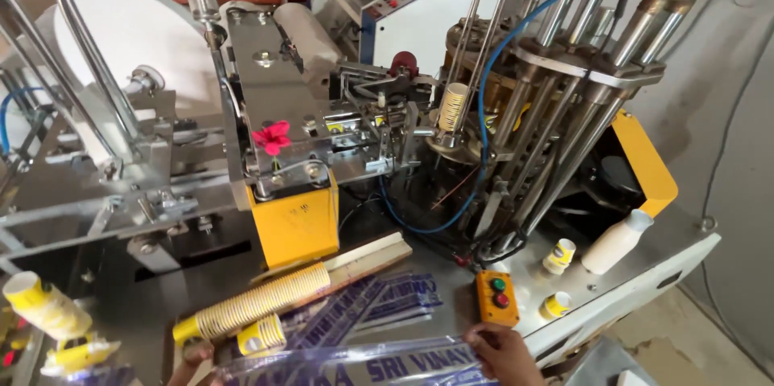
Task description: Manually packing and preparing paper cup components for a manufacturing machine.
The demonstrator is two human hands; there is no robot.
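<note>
Holding a clear printed plastic sleeve (pixel 355 366) at the near edge of the machine deck, both hands low in frame. Right hand (pixel 504 354) closed on the sleeve's right end, fingers curled over the film, just near of the orange button box (pixel 497 297). Left hand (pixel 192 358) mostly cut off by the frame edge; fingertips sit at the sleeve's left end, touching or nearly touching the base of the long stack of paper cups (pixel 258 305). Can't tell how firm that grip is.

Sleeve lies flat, left to right, blue lettering on it. More sleeves of the same kind (pixel 379 301) fanned out just beyond it. Long cup stack lies on its side, angled up to the right, with a short stack (pixel 262 336) beside it, both touching the sleeve pile.

Behind: cup-forming machine, yellow housing (pixel 294 229), pink flower (pixel 272 138) on top of the steel head. Vertical rod carousel (pixel 564 112) on the right with a blue hose (pixel 492 80) looped across it. White bottle (pixel 617 241) lying tilted on the right deck, two single cups (pixel 559 257) near it. Another cup stack (pixel 48 305) at the far left edge. Big white paper roll (pixel 141 31) far left.
</note>
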